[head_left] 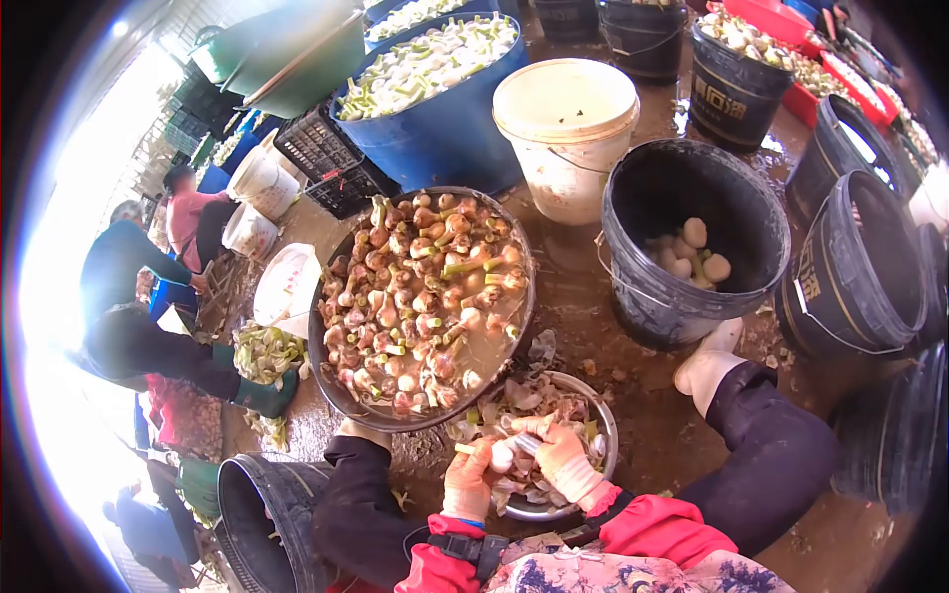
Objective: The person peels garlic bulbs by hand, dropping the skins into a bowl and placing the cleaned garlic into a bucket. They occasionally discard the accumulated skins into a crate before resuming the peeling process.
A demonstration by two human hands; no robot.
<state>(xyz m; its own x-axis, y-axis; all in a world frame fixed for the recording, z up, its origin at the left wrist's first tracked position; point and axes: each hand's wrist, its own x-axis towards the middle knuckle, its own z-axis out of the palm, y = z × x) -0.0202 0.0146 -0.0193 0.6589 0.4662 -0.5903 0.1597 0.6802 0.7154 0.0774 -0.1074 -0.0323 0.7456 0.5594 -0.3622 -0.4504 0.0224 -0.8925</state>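
Note:
Over a metal bowl (611, 425) of papery peelings (534, 400), my two hands are close together. My left hand (468, 481) is closed around a peeled white garlic bulb (502, 455), with a pale stem end showing at its fingers. My right hand (565, 461) is wrapped round a short grey metal tool (531, 443) right beside the bulb; its exact kind is hard to make out. Just beyond stands a wide dark basin (532, 296) of unpeeled garlic (415, 296) in brownish water. Several peeled bulbs (692, 247) lie in a black bucket (697, 163) to the right.
A white bucket (566, 168) and a blue tub (435, 133) heaped with peeled garlic stand farther back. More black buckets (850, 287) line the right side, another (262, 514) is at lower left. Other people (188, 212) sit at left. The floor (643, 415) is wet and muddy.

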